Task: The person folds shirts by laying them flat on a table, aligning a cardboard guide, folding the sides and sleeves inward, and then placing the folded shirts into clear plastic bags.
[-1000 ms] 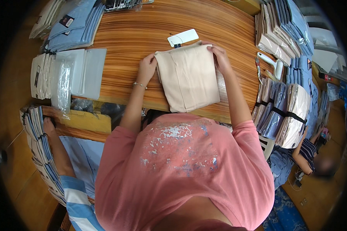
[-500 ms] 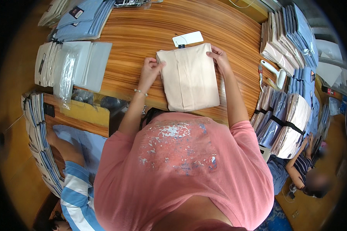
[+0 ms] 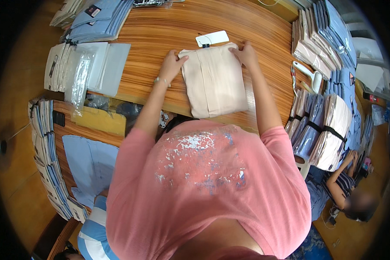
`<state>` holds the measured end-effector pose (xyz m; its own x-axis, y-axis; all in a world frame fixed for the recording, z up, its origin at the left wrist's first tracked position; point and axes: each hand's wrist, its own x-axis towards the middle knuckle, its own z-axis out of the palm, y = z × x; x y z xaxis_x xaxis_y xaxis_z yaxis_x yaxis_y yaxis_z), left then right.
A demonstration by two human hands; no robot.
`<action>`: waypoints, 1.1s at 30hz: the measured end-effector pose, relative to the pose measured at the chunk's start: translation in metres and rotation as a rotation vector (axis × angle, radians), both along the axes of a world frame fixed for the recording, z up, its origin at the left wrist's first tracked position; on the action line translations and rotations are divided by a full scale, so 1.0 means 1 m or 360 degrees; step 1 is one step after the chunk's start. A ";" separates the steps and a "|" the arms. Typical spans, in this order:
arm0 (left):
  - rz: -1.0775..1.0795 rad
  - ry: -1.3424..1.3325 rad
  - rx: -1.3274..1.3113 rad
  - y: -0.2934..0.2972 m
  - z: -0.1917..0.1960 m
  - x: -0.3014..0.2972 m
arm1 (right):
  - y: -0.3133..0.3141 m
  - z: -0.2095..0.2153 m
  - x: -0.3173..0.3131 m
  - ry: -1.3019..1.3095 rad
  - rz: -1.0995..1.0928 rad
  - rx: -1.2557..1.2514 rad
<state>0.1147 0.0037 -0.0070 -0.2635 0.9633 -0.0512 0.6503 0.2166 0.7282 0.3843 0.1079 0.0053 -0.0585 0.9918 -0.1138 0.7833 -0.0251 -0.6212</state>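
Note:
A folded cream garment [image 3: 215, 84] lies on the wooden table in front of me, its lower edge near the table's front. My left hand [image 3: 172, 66] pinches its upper left corner, thumb on top and fingers mostly hidden. At the upper right corner, my right hand [image 3: 246, 55] is closed on the cloth in the same way. Beyond the garment's top edge lies a white hang tag [image 3: 212, 38], tied by a thin cord near a small dark label [image 3: 206, 45].
At the left are clear plastic bags [image 3: 80, 71] and stacked blue shirts [image 3: 104, 19]. A white lint roller [image 3: 310, 74] and bundled packed garments [image 3: 329, 125] lie at the right. One co-worker sits at the lower right [image 3: 340, 186]; another's striped sleeve [image 3: 95, 229] shows lower left.
Both hands and the garment's top edge have shifted slightly away from me. The tag has moved up a little too. The co-worker's arm at the left has drawn back from the blue cloth.

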 end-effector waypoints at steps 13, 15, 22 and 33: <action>-0.0564 -0.0893 0.0296 0.024 0.119 0.004 | -0.059 0.120 0.047 0.1218 -0.0058 0.0314; -0.0651 -0.0869 0.0356 -0.001 0.174 0.015 | -0.087 0.158 0.069 0.1097 0.0053 0.0396; -0.1086 -0.0293 0.0384 -0.101 0.113 0.015 | -0.224 0.094 0.088 0.0502 0.0083 0.0356; -0.0524 -0.0961 -0.0488 -0.115 0.000 0.009 | -0.264 0.007 0.062 0.1353 -0.0789 -0.0430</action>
<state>0.1233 -0.1109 -0.0066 0.1943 0.9068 -0.3741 0.2233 0.3304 0.9170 0.4466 -0.1561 0.0119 0.1859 0.8738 -0.4494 -0.0511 -0.4481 -0.8925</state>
